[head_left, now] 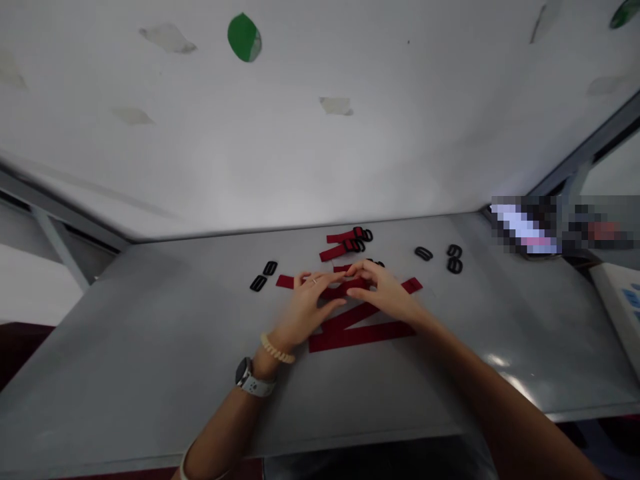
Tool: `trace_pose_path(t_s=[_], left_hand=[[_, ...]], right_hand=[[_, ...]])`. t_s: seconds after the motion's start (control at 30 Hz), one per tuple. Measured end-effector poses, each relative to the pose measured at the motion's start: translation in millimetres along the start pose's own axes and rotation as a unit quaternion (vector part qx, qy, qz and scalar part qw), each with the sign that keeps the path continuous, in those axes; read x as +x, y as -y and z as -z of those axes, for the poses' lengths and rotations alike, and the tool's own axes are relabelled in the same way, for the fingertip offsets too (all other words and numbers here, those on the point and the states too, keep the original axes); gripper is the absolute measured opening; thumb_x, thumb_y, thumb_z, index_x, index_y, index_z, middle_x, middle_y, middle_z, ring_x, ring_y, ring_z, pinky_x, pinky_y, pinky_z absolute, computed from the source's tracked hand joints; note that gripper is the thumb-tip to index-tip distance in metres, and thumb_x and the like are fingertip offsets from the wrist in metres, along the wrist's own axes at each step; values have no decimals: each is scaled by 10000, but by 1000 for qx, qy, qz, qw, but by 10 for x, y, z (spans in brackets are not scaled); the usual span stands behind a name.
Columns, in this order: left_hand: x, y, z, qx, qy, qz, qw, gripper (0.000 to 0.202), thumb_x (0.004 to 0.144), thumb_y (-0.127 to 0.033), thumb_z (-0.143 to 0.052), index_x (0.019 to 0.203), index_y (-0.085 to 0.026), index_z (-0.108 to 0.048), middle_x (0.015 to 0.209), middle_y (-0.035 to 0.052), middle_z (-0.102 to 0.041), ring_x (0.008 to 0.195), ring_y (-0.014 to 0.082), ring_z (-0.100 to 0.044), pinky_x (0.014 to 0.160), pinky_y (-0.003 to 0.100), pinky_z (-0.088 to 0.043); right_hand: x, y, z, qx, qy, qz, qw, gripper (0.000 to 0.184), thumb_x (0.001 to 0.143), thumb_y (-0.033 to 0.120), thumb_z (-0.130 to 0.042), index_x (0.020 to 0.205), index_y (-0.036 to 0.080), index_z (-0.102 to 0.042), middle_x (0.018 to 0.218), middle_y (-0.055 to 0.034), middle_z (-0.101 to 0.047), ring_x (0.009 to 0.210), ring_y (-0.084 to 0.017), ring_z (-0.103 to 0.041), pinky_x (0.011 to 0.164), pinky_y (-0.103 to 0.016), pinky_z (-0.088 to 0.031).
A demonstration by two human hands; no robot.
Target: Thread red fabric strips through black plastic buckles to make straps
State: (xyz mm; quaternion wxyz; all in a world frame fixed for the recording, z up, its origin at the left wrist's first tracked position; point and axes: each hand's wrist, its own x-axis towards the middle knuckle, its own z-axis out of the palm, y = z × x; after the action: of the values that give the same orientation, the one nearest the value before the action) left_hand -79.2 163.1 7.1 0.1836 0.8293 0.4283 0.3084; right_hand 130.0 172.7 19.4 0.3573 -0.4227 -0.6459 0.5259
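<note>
My left hand (313, 303) reaches over a short red strap (343, 289), its fingers stretched out and its thumb apart below them. From the other side my right hand (385, 293) curls its thumb and forefinger around the strap's right end. The forefinger tips of both hands meet or nearly meet above it. Under and in front of the hands lie longer red straps (363, 336), partly crossing one another. Behind the fingers, another strap with a black buckle is partly hidden. Two red straps fitted with black buckles (350, 246) lie farther back.
Two black slide buckles (259, 283) lie to the left on the grey table (175, 347). Several more black buckles (455, 265) are at the right. A blurred-out device with a lit screen (525, 230) sits at the far right. A white panel (300, 167) rises behind the table.
</note>
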Motion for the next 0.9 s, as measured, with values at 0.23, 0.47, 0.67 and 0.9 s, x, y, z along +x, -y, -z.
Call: trace_pose_path(t_s=[0.23,0.47,0.67,0.9], left_hand=[[-14,-19,-83,-48,-28,15,998,309,776,-388,-771,1053,-289,-678,1004,29,-755,914,237,-688,993,459,-373],[-16,57,-90,-29,-31,41,998,293,788,-350,-762,1060,-276,-680,1008,40,-745,925,244,-670,951,431,-380],[-11,28,-99,3,-36,28,999,270,843,-398,-694,1072,-260,-659,1007,53,-734,890,235,-648,931,431,-383],[11,-52,-59,-39,-53,43,997,224,813,-295,-701,1031,-256,-667,955,40,-734,877,236,-653,932,444,-386]], right_hand=[[-26,1,-118,23,19,18,999,254,795,324,-683,948,240,-500,817,18,-643,743,-158,-612,692,-318,-468],[44,-299,899,-224,-223,37,948,91,896,356,-587,934,275,-600,767,-17,-602,749,-227,-580,741,-414,-422],[44,-836,1470,-256,-230,-20,939,254,723,314,-772,709,292,-519,732,-38,-535,1025,-358,-560,793,-510,-452],[76,-657,1191,-279,-210,-6,937,224,639,323,-828,628,268,-611,621,-19,-605,617,-241,-587,591,-419,-452]])
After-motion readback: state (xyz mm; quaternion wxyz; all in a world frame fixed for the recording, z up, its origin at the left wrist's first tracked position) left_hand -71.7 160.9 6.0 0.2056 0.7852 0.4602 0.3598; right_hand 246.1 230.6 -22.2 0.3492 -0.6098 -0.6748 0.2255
